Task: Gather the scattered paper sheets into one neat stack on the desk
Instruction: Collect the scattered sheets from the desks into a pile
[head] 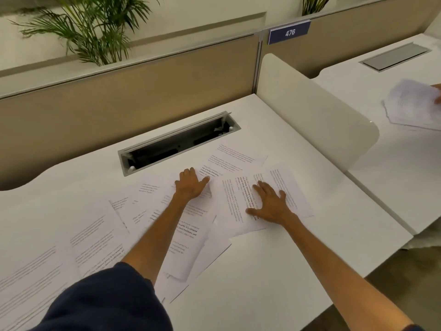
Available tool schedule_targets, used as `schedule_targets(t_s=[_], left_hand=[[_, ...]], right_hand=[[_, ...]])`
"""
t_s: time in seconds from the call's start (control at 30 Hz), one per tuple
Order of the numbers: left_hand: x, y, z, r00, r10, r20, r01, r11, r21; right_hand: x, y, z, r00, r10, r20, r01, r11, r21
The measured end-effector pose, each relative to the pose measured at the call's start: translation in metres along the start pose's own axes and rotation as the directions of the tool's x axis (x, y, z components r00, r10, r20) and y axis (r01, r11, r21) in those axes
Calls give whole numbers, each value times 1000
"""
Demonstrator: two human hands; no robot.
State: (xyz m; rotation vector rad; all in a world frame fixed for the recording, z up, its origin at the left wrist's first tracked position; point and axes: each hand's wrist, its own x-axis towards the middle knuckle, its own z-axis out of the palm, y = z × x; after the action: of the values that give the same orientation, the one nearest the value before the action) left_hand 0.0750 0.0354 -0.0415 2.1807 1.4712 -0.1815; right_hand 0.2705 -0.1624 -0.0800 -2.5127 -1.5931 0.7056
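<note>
While both arms reach forward over the white desk (274, 271), each hand lies palm-down on printed paper with nothing gripped.

Left hand (191, 186): fingers (185, 174) extended and only slightly spread, thumb out to the right, flat on the overlapping sheets. Just beyond the fingertips is the open cable tray (179, 143) recessed in the desk, lid up, dark interior.

Right hand (270, 204): fingers (259, 187) splayed wide, thumb pointing left, pressed flat on one sheet (235, 211) that lies turned sideways, its lines of text running away from the camera. Another sheet (290, 187) sits under and just right of the little finger.

Scattered sheets (95, 237): fanned and overlapping from the near left edge of the desk, under the left forearm, up to both hands; one more page (235, 158) lies beyond the gap between the two hands. No single stack is formed. Body text is printed black, some lines bold; too blurred to read.

Readable writing: a blue plate (289, 32) on the partition (143, 75) top, well beyond the right fingertips, reads "476".

Dark blue sleeve (107, 299) covers the left upper arm. A white divider panel (317, 111) stands right of the right hand. On the neighbouring desk (381, 80), another loose bundle of papers (410, 103) at the frame edge. Palm fronds (90, 27) behind the partition.
</note>
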Motion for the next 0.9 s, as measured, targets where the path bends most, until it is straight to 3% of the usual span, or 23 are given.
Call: schedule_targets(t_s=[0.17, 0.37, 0.63, 0.77, 0.9], left_hand=[[13, 13, -1, 1000, -24, 2, 24, 999, 41], [22, 20, 6, 995, -98, -9, 99, 995, 19], [37, 27, 1, 987, -157, -28, 156, 986, -51], [41, 24, 5, 991, -122, -50, 122, 992, 9], [43, 27, 5, 994, -40, -101, 18, 977, -211]], right_hand=[[21, -12, -21, 977, -160, 143, 160, 987, 7], [43, -33, -26, 954, -216, 207, 218, 976, 11], [64, -51, -22, 958, -243, 149, 223, 965, 140], [69, -56, -20, 950, -289, 122, 263, 946, 190], [66, -55, -20, 964, -265, -31, 262, 919, 295]])
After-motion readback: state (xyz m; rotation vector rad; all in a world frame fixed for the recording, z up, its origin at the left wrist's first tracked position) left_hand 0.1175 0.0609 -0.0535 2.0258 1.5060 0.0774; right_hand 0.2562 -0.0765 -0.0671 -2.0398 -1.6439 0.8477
